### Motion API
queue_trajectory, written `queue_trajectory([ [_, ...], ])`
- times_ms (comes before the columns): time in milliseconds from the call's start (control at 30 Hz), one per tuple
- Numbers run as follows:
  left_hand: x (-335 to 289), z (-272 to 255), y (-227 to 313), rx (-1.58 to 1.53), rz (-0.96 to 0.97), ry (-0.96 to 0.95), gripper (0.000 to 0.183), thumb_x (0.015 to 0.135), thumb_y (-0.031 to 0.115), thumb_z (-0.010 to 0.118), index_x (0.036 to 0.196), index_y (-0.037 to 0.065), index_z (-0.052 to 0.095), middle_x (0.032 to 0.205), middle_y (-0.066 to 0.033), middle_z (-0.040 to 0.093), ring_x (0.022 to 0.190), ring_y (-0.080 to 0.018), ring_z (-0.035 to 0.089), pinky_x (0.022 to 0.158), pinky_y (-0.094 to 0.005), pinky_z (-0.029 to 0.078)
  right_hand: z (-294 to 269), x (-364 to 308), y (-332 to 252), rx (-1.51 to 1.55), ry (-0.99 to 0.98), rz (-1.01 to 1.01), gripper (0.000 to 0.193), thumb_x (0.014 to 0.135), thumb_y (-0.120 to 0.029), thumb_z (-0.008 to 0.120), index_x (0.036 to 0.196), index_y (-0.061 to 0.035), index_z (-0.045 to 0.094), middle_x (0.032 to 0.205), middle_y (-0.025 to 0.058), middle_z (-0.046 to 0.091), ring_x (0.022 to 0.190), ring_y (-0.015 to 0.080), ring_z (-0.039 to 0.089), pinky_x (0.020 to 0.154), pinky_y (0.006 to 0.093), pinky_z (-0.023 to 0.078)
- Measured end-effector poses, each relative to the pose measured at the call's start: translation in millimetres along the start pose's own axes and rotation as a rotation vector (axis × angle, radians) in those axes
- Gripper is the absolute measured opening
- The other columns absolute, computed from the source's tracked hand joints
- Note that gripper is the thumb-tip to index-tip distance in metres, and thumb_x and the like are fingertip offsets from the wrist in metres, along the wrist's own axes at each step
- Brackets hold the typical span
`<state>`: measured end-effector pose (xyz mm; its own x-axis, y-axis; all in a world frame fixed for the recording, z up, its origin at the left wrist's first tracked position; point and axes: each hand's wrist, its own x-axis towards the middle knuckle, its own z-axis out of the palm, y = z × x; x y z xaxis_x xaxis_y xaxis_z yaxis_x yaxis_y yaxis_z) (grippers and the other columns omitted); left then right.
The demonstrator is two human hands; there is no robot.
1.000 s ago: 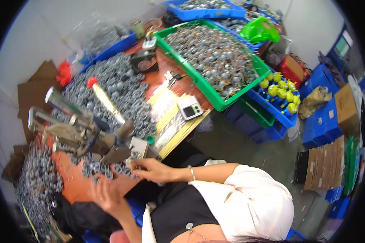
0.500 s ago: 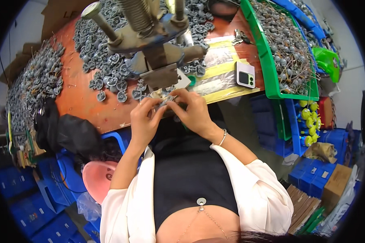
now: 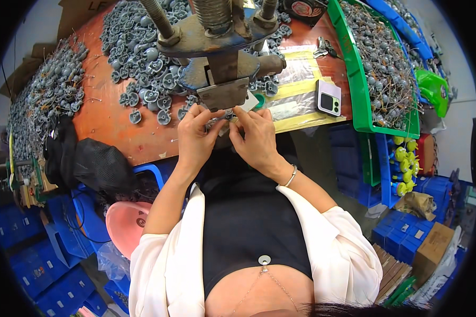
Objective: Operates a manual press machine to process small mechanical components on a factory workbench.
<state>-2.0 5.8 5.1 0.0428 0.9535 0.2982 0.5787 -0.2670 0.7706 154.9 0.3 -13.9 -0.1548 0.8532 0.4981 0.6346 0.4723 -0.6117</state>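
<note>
My left hand [image 3: 197, 136] and my right hand [image 3: 256, 138] meet at the table's front edge, just below the metal head of a screw press [image 3: 223, 94]. The fingers of both are closed in a pinch around a small grey plastic part [image 3: 228, 113], mostly hidden by the fingertips and the press plate. A white flat piece [image 3: 247, 101] sticks out beside the press head, next to a small green round thing [image 3: 259, 100]. Behind and left of the press lies a heap of loose grey plastic parts [image 3: 143, 63].
A green tray [image 3: 360, 105] on the right holds grey balls with wires; a similar pile [image 3: 58, 79] lies at far left. A phone [image 3: 329, 98] and keys [image 3: 325, 47] rest near yellow tape. A black bag [image 3: 103, 164] and pink basin [image 3: 122, 227] are at my left.
Both hands have risen slightly toward the press head, bringing the grey part up under its plate. The whole view has shifted a little, with the press now farther right.
</note>
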Motion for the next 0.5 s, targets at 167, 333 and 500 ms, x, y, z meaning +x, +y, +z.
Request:
queue_trajectory([
  [167,-2.4,2.5,1.7,-0.049,-0.072,0.039,0.021,0.075,0.002,0.078,0.096,0.005,0.076,0.072,-0.0067,0.052,0.058,-0.0177,0.05,0.054,-0.0318,0.04,-0.7,-0.3,-0.5,-0.051,-0.019,-0.028,0.042,0.079,-0.006,0.067,0.12,-0.0011,0.059,0.067,0.0069,0.061,0.067,0.0266,0.058,0.074,0.0392,0.04],
  [333,-4.3,6.0,4.1,-0.015,-0.056,0.081,0.021,0.075,0.001,0.078,0.095,0.005,0.076,0.072,-0.0067,0.054,0.058,-0.0176,0.051,0.055,-0.032,0.041,-3.9,-0.8,-0.9,-0.052,-0.027,-0.049,0.042,0.081,-0.005,0.066,0.122,0.0008,0.059,0.068,0.0078,0.063,0.068,0.0251,0.06,0.074,0.0391,0.04],
  [500,-4.5,5.4,3.1,-0.007,-0.043,0.075,0.02,0.075,0.001,0.078,0.094,0.004,0.076,0.072,-0.007,0.055,0.061,-0.0176,0.052,0.056,-0.0317,0.041,-1.3,-2.2,-1.2,-0.053,-0.001,-0.065,0.042,0.08,-0.005,0.066,0.121,0.0013,0.059,0.068,0.007,0.062,0.068,0.0248,0.058,0.074,0.039,0.04],
])
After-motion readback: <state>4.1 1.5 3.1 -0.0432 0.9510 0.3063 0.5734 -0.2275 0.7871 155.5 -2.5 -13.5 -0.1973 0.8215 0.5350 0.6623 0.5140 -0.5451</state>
